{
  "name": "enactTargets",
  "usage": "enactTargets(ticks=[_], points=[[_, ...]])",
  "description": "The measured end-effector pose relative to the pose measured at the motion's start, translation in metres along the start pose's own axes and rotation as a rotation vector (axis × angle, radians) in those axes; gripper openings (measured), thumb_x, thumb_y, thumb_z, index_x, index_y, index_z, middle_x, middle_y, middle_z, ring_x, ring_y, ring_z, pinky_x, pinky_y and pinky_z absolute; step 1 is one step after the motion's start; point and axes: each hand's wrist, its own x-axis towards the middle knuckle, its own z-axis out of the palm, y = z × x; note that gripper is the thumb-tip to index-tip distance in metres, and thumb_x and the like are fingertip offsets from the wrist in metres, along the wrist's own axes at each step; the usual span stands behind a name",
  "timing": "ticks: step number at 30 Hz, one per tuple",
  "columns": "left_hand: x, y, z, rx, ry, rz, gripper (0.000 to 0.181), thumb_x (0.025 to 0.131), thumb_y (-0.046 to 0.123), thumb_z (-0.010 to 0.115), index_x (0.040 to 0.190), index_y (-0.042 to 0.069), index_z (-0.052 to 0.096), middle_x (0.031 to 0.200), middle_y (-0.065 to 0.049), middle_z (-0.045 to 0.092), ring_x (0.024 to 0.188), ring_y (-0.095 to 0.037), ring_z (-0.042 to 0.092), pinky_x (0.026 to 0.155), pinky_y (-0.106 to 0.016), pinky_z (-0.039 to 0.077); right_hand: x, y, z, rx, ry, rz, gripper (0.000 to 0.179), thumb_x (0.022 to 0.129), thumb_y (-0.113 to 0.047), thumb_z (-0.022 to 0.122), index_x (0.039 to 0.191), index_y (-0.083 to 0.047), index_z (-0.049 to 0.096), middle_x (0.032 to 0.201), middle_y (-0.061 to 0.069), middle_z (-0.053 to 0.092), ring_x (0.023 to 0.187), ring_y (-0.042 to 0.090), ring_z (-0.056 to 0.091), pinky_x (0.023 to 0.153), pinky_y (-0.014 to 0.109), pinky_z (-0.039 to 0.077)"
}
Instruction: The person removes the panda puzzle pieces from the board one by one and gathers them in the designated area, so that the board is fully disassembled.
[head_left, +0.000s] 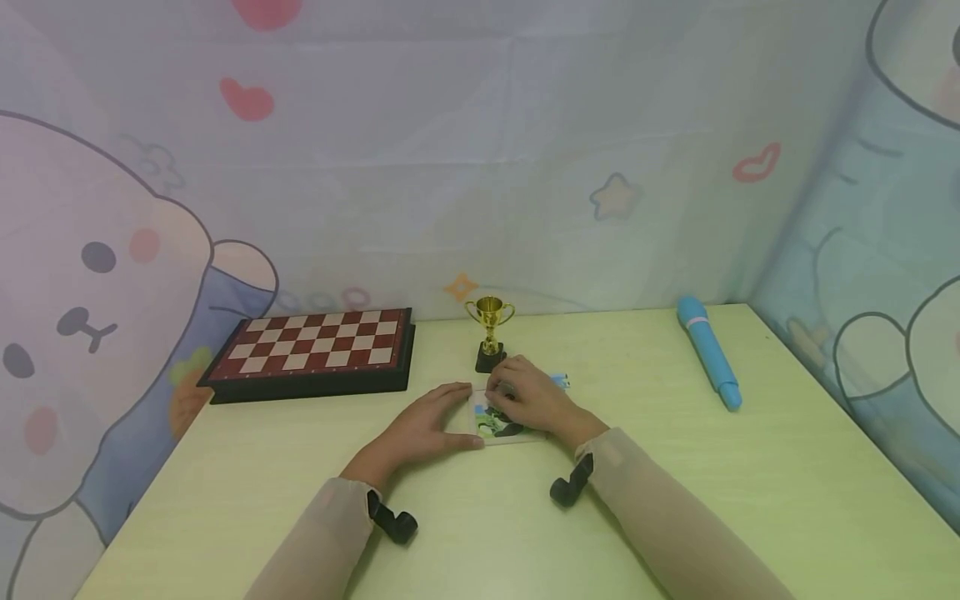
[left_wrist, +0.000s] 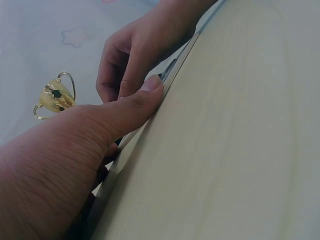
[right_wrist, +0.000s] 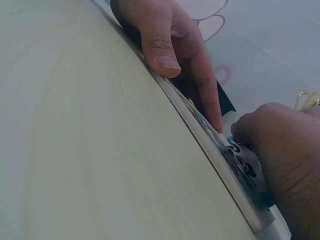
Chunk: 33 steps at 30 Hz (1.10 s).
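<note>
A thin, light-rimmed picture puzzle (head_left: pixel 498 423) with green, blue and black panda artwork lies on the table between both hands. My left hand (head_left: pixel 427 425) spans its left side, the thumb against the near edge and the straight fingers at the far left corner. Over the puzzle's upper part, my right hand (head_left: pixel 534 396) has curled fingers and pinches a small grey-dark puzzle piece (head_left: pixel 507 389), mostly hidden by the fingers. Beneath the right palm, the right wrist view shows a panda face (right_wrist: pixel 245 162). A blue-and-white bit (head_left: pixel 561 381) shows just beyond the right hand.
A small gold trophy (head_left: pixel 490 313) on a black base stands right behind the puzzle. At the back left lies a red-and-white chessboard (head_left: pixel 315 343) with a black rim. A blue cylindrical object (head_left: pixel 709 352) lies at the back right of the pale yellow table (head_left: pixel 517 533).
</note>
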Motion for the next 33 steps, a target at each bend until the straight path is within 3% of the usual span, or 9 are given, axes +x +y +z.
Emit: enactTargets(ticks=[10,22,27,33], points=[[0.0,0.001,-0.002,-0.016,-0.003,-0.006,0.096,0.078,0.076,0.067,0.155,0.024,0.042,0.159,0.009,0.036,0.147,-0.018,0.032,0.116,-0.048,0.032,0.0,0.006,-0.003,0.035,0.003,-0.137,0.012,0.094,-0.006,0.07,0.105,-0.008,0.071,0.108,0.003,0.065,0.104,0.02,0.06,0.093,0.037,0.052],[-0.001,0.003,-0.003,-0.011,-0.008,-0.01,0.095,0.078,0.075,0.068,0.155,0.024,0.042,0.159,0.009,0.036,0.147,-0.018,0.032,0.116,-0.048,0.032,-0.002,0.008,-0.006,-0.022,-0.068,-0.06,0.018,0.098,-0.013,0.067,0.115,-0.01,0.069,0.114,0.001,0.068,0.107,0.021,0.057,0.095,0.039,0.049],[-0.001,0.004,-0.004,-0.007,-0.01,-0.013,0.096,0.078,0.075,0.068,0.155,0.024,0.042,0.159,0.008,0.036,0.147,-0.019,0.031,0.116,-0.049,0.032,-0.002,0.011,-0.006,-0.084,-0.041,-0.069,0.019,0.097,-0.022,0.069,0.115,-0.016,0.07,0.114,-0.005,0.07,0.096,0.016,0.051,0.086,0.035,0.047],[-0.001,0.003,-0.003,-0.014,-0.02,-0.018,0.094,0.079,0.073,0.069,0.155,0.025,0.041,0.159,0.009,0.036,0.147,-0.018,0.032,0.116,-0.049,0.032,-0.004,0.013,-0.003,-0.04,-0.062,-0.088,0.019,0.099,-0.02,0.067,0.117,-0.014,0.069,0.114,-0.002,0.067,0.098,0.016,0.055,0.085,0.034,0.05]])
